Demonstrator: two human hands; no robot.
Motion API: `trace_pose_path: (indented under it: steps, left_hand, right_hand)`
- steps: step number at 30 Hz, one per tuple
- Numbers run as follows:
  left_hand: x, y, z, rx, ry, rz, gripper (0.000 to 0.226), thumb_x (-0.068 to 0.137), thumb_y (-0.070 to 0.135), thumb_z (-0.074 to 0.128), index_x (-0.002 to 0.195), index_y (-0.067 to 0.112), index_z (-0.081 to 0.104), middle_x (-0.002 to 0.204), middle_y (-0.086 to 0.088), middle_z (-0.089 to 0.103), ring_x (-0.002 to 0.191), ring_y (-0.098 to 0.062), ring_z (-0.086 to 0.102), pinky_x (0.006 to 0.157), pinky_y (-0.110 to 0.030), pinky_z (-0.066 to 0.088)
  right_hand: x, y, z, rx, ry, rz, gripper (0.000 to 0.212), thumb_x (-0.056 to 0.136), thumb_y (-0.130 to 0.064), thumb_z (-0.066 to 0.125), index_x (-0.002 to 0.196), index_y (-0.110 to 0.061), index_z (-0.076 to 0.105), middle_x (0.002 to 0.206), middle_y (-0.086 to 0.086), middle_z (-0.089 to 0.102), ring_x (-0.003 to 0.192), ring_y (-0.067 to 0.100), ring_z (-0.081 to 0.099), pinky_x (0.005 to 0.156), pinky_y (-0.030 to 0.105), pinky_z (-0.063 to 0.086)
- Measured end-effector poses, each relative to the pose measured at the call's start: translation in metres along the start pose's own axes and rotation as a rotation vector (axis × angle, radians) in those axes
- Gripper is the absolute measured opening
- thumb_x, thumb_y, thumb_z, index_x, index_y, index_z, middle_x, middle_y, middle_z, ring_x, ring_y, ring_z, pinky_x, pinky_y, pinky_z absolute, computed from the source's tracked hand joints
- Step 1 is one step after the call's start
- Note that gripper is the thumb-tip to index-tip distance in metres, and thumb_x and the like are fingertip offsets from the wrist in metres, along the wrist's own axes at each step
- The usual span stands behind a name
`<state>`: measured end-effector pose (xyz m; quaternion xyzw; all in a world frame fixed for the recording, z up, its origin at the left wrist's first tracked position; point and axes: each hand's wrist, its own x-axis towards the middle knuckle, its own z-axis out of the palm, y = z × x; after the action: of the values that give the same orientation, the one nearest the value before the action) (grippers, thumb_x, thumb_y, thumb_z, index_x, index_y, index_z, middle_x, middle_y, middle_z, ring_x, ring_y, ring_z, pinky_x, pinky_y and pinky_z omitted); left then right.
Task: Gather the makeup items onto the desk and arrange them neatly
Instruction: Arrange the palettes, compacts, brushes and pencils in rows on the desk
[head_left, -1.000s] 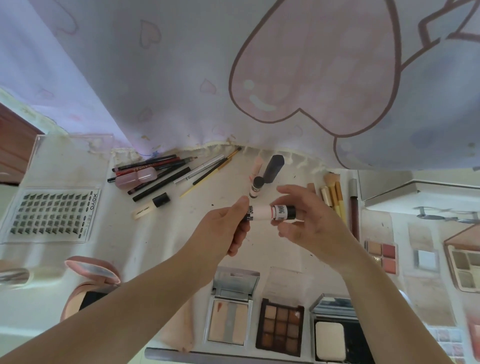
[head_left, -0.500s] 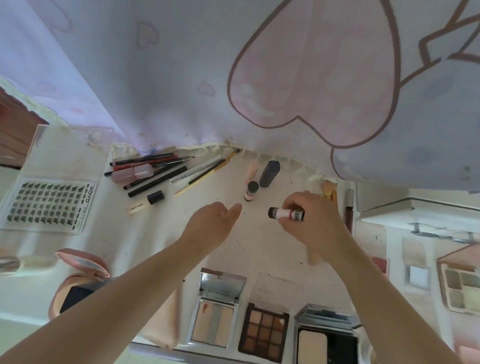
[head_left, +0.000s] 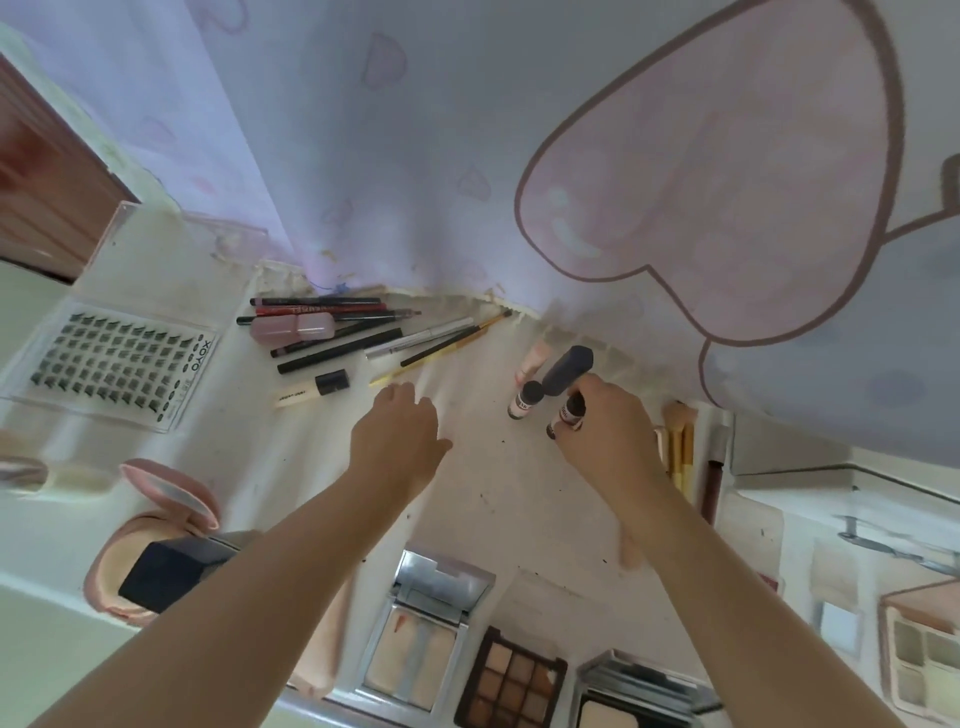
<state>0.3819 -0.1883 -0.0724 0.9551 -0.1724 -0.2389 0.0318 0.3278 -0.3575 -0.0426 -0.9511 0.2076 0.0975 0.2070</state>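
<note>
My right hand (head_left: 608, 431) grips a small black-capped concealer tube (head_left: 570, 410) and holds it upright on the white desk (head_left: 483, 467), beside a matching tube (head_left: 525, 400), a dark navy tube (head_left: 566, 370) and a pale pink tube (head_left: 534, 359). My left hand (head_left: 397, 441) hovers over the desk to the left with relaxed fingers, holding nothing. A group of pencils and liners (head_left: 332, 325) and a pink bottle (head_left: 293, 328) lie at the back left, with a cream tube (head_left: 311, 389) in front of them.
A false-lash tray (head_left: 119, 364) lies at far left, and a pink compact (head_left: 156, 540) sits open nearer me. Open palettes (head_left: 511, 675) line the near edge. Brushes (head_left: 680, 447) lie right of my right hand. A heart-print cloth (head_left: 571, 156) hangs behind the desk.
My left hand let go of the tube and drew back to the left. My right hand carried the tube away from me and stood it next to the other tubes.
</note>
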Motion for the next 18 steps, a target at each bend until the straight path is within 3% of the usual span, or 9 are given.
trace_pose_path:
  steps: [3,7,11,15,18]
  left_hand:
    - [-0.002,-0.001,0.002,0.012,0.003,0.014,0.055,0.090,0.044,0.046,0.135,0.013,0.038,0.148,-0.007,0.028,0.138,-0.023,0.022,0.103,-0.035,0.036]
    - [-0.002,0.000,0.001,0.033,-0.002,0.020,0.056,0.090,0.043,0.045,0.136,0.012,0.036,0.147,-0.008,0.029,0.137,-0.024,0.023,0.103,-0.035,0.037]
    - [-0.002,0.002,0.000,0.070,-0.010,0.013,0.057,0.090,0.043,0.045,0.136,0.011,0.035,0.147,-0.008,0.029,0.137,-0.024,0.025,0.103,-0.035,0.037]
    - [-0.004,0.002,0.000,0.081,-0.009,0.014,0.058,0.091,0.042,0.044,0.138,0.011,0.032,0.149,-0.008,0.026,0.138,-0.024,0.023,0.104,-0.036,0.036]
    - [-0.005,0.003,0.001,0.078,-0.013,0.013,0.058,0.091,0.042,0.044,0.138,0.011,0.031,0.149,-0.008,0.025,0.139,-0.024,0.021,0.105,-0.036,0.035]
  right_hand:
    - [-0.002,0.001,0.003,0.041,0.035,0.005,0.019,0.084,-0.012,0.056,0.102,-0.007,0.053,0.087,0.005,0.054,0.077,0.018,0.049,0.068,0.028,0.040]
    - [-0.004,0.001,0.008,0.066,0.059,-0.016,0.028,0.084,-0.013,0.057,0.112,-0.007,0.052,0.101,0.009,0.060,0.089,0.022,0.055,0.076,0.025,0.040]
    - [-0.006,0.002,0.012,0.077,0.083,-0.038,0.033,0.085,-0.015,0.056,0.117,-0.012,0.050,0.103,0.006,0.060,0.086,0.016,0.054,0.068,0.016,0.029]
    - [-0.011,0.005,0.010,0.122,0.081,-0.024,0.037,0.083,-0.019,0.060,0.117,-0.012,0.049,0.106,0.007,0.061,0.091,0.022,0.059,0.083,0.032,0.046]
    - [-0.015,0.009,0.005,0.074,0.074,-0.023,0.039,0.083,-0.023,0.061,0.118,-0.011,0.048,0.108,0.007,0.061,0.094,0.025,0.059,0.090,0.044,0.045]
